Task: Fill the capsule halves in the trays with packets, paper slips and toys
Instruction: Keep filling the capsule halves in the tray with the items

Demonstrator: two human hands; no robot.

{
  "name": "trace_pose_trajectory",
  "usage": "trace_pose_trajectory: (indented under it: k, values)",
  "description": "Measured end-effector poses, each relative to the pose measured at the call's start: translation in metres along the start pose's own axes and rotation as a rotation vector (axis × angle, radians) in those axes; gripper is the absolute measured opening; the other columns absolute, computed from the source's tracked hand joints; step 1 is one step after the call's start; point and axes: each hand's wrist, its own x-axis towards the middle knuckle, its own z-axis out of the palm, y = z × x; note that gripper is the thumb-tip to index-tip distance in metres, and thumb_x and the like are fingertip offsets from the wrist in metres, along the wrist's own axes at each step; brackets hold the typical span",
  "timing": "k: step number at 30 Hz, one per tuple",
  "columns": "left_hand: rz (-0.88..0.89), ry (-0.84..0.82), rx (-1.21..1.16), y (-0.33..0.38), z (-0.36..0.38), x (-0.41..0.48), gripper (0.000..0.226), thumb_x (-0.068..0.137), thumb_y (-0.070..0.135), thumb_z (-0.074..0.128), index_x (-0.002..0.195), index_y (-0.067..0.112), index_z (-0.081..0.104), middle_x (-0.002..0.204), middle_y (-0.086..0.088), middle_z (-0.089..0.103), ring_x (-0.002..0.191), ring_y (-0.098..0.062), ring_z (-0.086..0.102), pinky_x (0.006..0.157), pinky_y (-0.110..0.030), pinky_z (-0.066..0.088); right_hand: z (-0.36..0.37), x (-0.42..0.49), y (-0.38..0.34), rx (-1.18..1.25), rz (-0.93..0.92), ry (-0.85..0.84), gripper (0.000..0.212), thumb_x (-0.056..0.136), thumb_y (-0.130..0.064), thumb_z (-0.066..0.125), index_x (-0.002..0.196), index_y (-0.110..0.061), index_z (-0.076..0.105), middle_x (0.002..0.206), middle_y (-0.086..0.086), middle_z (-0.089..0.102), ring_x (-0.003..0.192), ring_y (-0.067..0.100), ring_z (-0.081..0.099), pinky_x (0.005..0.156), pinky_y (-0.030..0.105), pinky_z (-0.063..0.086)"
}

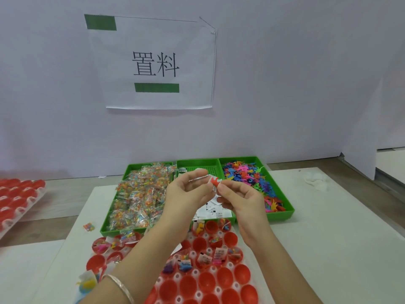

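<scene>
White wall at the back with a paper sign (153,62); table below laid with pale mats. Far left, a tray of closed red capsules (17,194). One stray packet (88,227) on the mat. Three green bins abreast: packets (129,168), slips (206,167), toys (285,216). Both hands are raised over the slip bin and nearly meet. Left hand (186,191) has thumb and forefinger closed on a clear wrapper, probably a packet (197,178), other fingers loosely curled. Between the hands is a red toy (214,181), pinched by the right hand (243,198); something pale sits under it, possibly a slip, cannot tell. Working tray (219,290) lies below the hands and nearer the person: several far halves hold contents, near rows are bare. Open halves at the far right (230,238) sit almost straight under the right wrist, so that hand looks nearer; judged move is down and toward the body. Risk: the light slip slipping free on the way.
</scene>
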Motion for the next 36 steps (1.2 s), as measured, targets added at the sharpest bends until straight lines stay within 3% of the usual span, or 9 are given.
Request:
trace_pose_trajectory:
  k: [7, 10, 13, 17, 20, 23, 26, 31, 36]
  values:
    - [-0.002, -0.029, 0.016, 0.004, -0.004, -0.006, 0.024, 0.078, 0.002, 0.076, 0.101, 0.004, 0.07, 0.092, -0.015, 0.074, 0.09, -0.026, 0.073, 0.072, -0.023, 0.057, 0.0, -0.005, -0.005, -0.141, -0.032, -0.072, 0.014, 0.075, -0.012, 0.079, 0.087, -0.01, 0.074, 0.073, 0.005, 0.072, 0.065, 0.01, 0.065, 0.058, 0.016, 0.05]
    - [-0.033, -0.009, -0.022, 0.004, -0.001, -0.006, 0.019, 0.081, -0.002, 0.073, 0.1, 0.0, 0.07, 0.095, -0.02, 0.073, 0.086, -0.026, 0.073, 0.071, -0.024, 0.058, -0.002, -0.003, -0.004, 0.006, 0.106, -0.114, 0.039, 0.068, -0.023, 0.081, 0.103, -0.013, 0.07, 0.088, 0.01, 0.074, 0.076, 0.02, 0.07, 0.063, 0.026, 0.055]
    - [-0.008, -0.041, 0.038, 0.006, -0.001, -0.006, 0.016, 0.082, -0.001, 0.072, 0.098, 0.003, 0.071, 0.093, -0.016, 0.073, 0.084, -0.022, 0.073, 0.07, -0.024, 0.058, -0.003, -0.001, 0.0, 0.114, 0.162, -0.184, 0.04, 0.068, -0.02, 0.076, 0.104, -0.004, 0.072, 0.088, 0.018, 0.072, 0.072, 0.023, 0.07, 0.06, 0.027, 0.056]
    - [0.171, -0.067, 0.489, 0.016, -0.019, 0.004, 0.017, 0.08, 0.021, 0.079, 0.096, 0.024, 0.073, 0.092, 0.009, 0.075, 0.084, -0.006, 0.071, 0.072, -0.023, 0.058, -0.003, 0.004, 0.004, 0.14, 0.087, -0.1, 0.031, 0.066, -0.019, 0.076, 0.092, -0.002, 0.074, 0.079, 0.02, 0.072, 0.068, 0.024, 0.071, 0.055, 0.024, 0.056]
    - [0.263, 0.108, 0.78, 0.029, -0.047, 0.025, 0.018, 0.085, 0.024, 0.071, 0.101, 0.03, 0.07, 0.093, 0.016, 0.071, 0.083, 0.001, 0.067, 0.075, -0.022, 0.058, -0.01, 0.01, -0.001, 0.197, 0.058, -0.063, 0.016, 0.067, -0.014, 0.073, 0.081, -0.007, 0.075, 0.075, 0.015, 0.072, 0.063, 0.022, 0.07, 0.052, 0.023, 0.056]
    - [0.095, 0.234, 1.297, 0.031, -0.083, 0.045, 0.022, 0.088, 0.028, 0.063, 0.108, 0.02, 0.066, 0.104, 0.007, 0.066, 0.093, -0.014, 0.063, 0.078, -0.03, 0.053, -0.017, 0.013, -0.005, 0.206, 0.044, -0.048, 0.009, 0.068, -0.012, 0.071, 0.074, -0.011, 0.077, 0.071, 0.012, 0.071, 0.06, 0.02, 0.07, 0.051, 0.023, 0.056]
    - [-0.067, 0.24, 1.71, 0.02, -0.105, 0.046, 0.032, 0.089, 0.045, 0.059, 0.079, 0.015, 0.059, 0.077, 0.001, 0.061, 0.076, -0.02, 0.06, 0.063, -0.029, 0.048, -0.02, 0.014, -0.009, 0.207, 0.047, -0.03, 0.01, 0.069, -0.011, 0.07, 0.074, -0.013, 0.078, 0.071, 0.011, 0.072, 0.059, 0.02, 0.07, 0.05, 0.023, 0.055]
    - [-0.066, 0.177, 1.692, 0.017, -0.114, 0.052, 0.024, 0.088, 0.038, 0.066, 0.082, 0.015, 0.066, 0.074, 0.001, 0.064, 0.076, -0.018, 0.063, 0.072, -0.034, 0.056, -0.016, 0.012, -0.01, 0.182, 0.044, -0.052, 0.009, 0.068, -0.011, 0.071, 0.074, -0.012, 0.078, 0.07, 0.01, 0.07, 0.058, 0.018, 0.068, 0.052, 0.023, 0.055]
    - [-0.018, 0.218, 1.457, 0.025, -0.12, 0.049, 0.019, 0.084, 0.031, 0.073, 0.077, 0.018, 0.062, 0.077, 0.002, 0.065, 0.074, -0.015, 0.061, 0.067, -0.029, 0.051, -0.01, 0.007, -0.01, 0.141, 0.033, -0.075, 0.009, 0.067, -0.014, 0.073, 0.074, -0.015, 0.078, 0.07, 0.008, 0.07, 0.06, 0.018, 0.068, 0.054, 0.023, 0.056]
